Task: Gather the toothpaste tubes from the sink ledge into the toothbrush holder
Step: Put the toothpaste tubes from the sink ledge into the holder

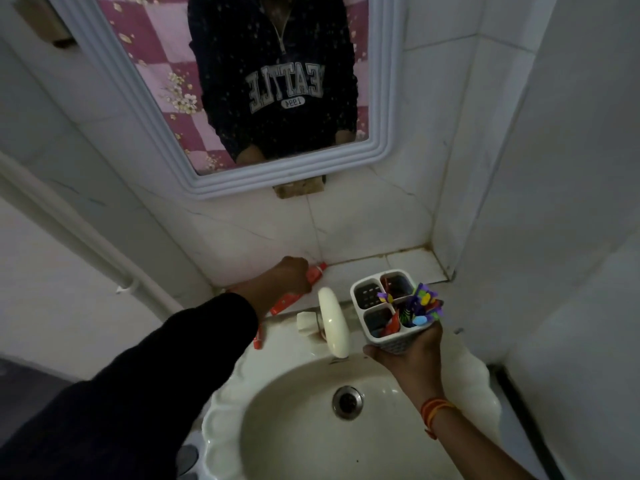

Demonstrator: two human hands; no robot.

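Observation:
My left hand [289, 277] is closed around a red toothpaste tube [314, 273] lying on the tiled ledge behind the basin; its cap end pokes out to the right and its tail shows below my wrist. A second red tube [258, 339] peeks out under my left sleeve on the basin's rim. My right hand [405, 355] holds the white four-compartment toothbrush holder [367, 282] from below, over the basin's right side. Colourful toothbrushes [420, 304] fill its right compartment and a red tube [391, 327] sits in the front one.
A cream tap [334, 323] stands between my two hands at the back of the white basin [221, 420]. The drain [348, 401] is in the bowl's middle. A mirror [242, 98] hangs above the ledge. A tiled wall corner closes in on the right.

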